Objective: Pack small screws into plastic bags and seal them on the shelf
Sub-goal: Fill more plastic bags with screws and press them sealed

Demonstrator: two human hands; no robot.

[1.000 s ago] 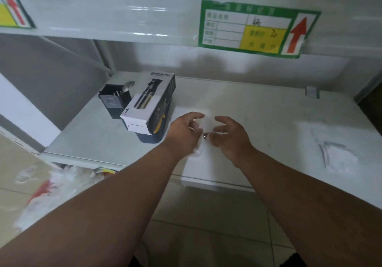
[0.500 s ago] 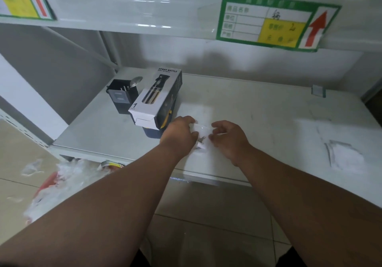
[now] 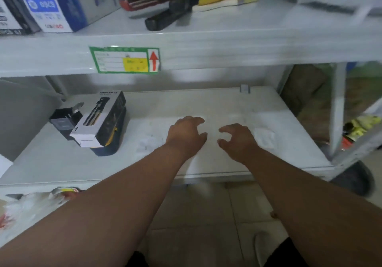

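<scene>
Both hands are hovering over the middle of the lower shelf (image 3: pixel 206 105), palms down, a clear gap showing between them. The left hand (image 3: pixel 186 135) is holding nothing, its fingers loosely curled and spread toward 1 o'clock. The right hand (image 3: pixel 237 140) is mirroring it, thumb and fingers arched in an open claw pointing toward 10 o'clock, also pinching nothing that can be seen. Just beside the right hand, at its 3 o'clock, a pale, crumpled plastic bag (image 3: pixel 264 137) is lying flat on the shelf surface (the blur is too heavy to tell whether it is one bag or a small stack). At the left hand's 8 o'clock, a faint flat clear sheet (image 3: pixel 147 142) with dark specks is lying on the shelf; whether it is a bag with screws inside cannot be told. No screw is plainly showing anywhere.

Toward 9 o'clock of the hands, a black-and-white spray bottle box (image 3: pixel 99 120) is resting tilted on a dark blue object, with a small black container (image 3: pixel 62 119) touching its far left side. At 12 o'clock, a green-bordered label (image 3: pixel 124 60) with a yellow patch and red arrow is sticking to the edge of the upper shelf (image 3: pixel 227 45), which is carrying boxes and tools, all blurred.
</scene>
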